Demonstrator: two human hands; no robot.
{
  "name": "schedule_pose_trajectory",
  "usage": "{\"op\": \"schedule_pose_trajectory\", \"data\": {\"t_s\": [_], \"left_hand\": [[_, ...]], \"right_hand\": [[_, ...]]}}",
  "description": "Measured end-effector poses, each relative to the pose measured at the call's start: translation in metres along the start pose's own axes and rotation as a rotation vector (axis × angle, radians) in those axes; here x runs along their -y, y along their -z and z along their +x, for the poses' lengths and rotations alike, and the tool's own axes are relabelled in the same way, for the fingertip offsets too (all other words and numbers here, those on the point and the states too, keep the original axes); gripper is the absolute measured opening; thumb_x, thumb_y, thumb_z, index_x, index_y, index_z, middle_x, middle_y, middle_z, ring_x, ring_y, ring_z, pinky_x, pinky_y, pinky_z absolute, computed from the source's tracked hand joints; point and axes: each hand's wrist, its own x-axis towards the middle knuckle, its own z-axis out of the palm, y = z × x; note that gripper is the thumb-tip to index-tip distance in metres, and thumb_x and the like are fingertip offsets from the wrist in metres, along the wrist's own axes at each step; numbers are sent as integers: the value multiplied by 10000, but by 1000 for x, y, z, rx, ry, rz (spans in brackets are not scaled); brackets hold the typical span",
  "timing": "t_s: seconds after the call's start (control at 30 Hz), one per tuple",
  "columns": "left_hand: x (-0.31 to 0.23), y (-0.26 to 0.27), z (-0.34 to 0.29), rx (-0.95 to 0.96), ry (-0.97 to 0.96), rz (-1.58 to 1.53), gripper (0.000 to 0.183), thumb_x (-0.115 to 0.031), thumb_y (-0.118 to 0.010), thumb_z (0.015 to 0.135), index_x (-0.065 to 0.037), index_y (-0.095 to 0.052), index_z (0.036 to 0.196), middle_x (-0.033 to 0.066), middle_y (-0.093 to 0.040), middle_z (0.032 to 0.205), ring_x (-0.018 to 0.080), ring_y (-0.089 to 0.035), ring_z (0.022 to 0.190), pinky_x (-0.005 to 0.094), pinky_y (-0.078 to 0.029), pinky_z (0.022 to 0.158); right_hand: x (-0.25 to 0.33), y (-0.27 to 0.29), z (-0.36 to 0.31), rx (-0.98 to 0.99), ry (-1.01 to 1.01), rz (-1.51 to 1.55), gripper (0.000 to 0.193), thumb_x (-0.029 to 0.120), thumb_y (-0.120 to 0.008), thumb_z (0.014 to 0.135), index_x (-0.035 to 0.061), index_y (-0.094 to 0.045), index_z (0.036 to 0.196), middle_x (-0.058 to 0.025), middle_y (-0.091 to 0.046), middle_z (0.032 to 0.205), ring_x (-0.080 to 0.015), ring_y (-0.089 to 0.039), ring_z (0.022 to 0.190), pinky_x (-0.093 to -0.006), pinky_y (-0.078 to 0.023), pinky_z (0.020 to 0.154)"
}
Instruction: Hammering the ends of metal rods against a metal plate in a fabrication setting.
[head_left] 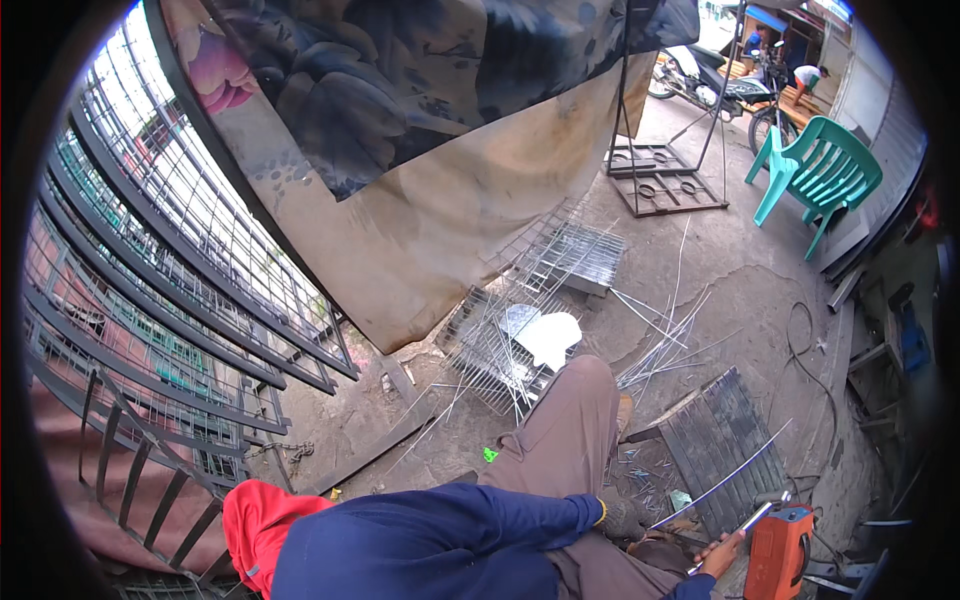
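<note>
My left hand (622,518), in a grey glove with a yellow cuff, rests low over my bent knee. Its fingers are too dark to make out. A thin, pale, curved rod (735,478) runs from close by that glove up across a dark slatted wooden stool (722,452); whether the glove touches it I cannot tell. At the lower right, the bare fingers of my right hand (716,554) are closed round a slim flat object with a pale edge (748,522), perhaps a phone. Right beside it stands an orange box-shaped machine (780,553) with a dark handle.
Wire-mesh panels (490,365) and a bright white piece (549,339) lie ahead of my knee. Loose thin rods (668,345) scatter beside them. Metal grilles (190,270) lean at left under a hanging cloth (440,240). A green plastic chair (825,168) and motorcycle (725,88) stand far right.
</note>
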Motion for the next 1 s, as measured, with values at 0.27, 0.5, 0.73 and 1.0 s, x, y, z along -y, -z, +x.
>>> {"op": "schedule_pose_trajectory", "data": {"t_s": [0.27,0.5,0.73,1.0], "left_hand": [[-20,3,5,-55,39,41,394,-344,-624,879,-76,-695,1159,171,-715,1003,329,-675,933,465,-510,817],[-25,25,-9,-97,95,-107,317,-342,-625,925,-37,-677,996,123,-674,823,254,-638,762,403,-487,703],[-36,22,-1,7,133,-91,356,-363,-631,959,-15,-643,1033,116,-647,776,199,-599,688,379,-491,682],[-43,21,6,-59,71,-304,315,-347,-607,998,-33,-629,982,47,-559,768,137,-506,713,322,-446,684]], "right_hand": [[13,-8,-11,-18,-18,-53,646,693,-362,984,63,-502,1003,-2,-400,562,-136,-404,376,-298,-355,315],[2,-34,-13,94,78,55,574,611,-461,995,40,-506,1033,-11,-420,584,-124,-411,369,-300,-362,310],[17,-32,-79,-7,155,156,568,592,-422,1019,33,-520,999,-14,-424,587,-108,-420,376,-270,-361,324],[25,-36,-169,0,-24,126,452,469,-434,1049,26,-513,1009,-39,-483,605,-130,-482,403,-280,-415,354]]}}
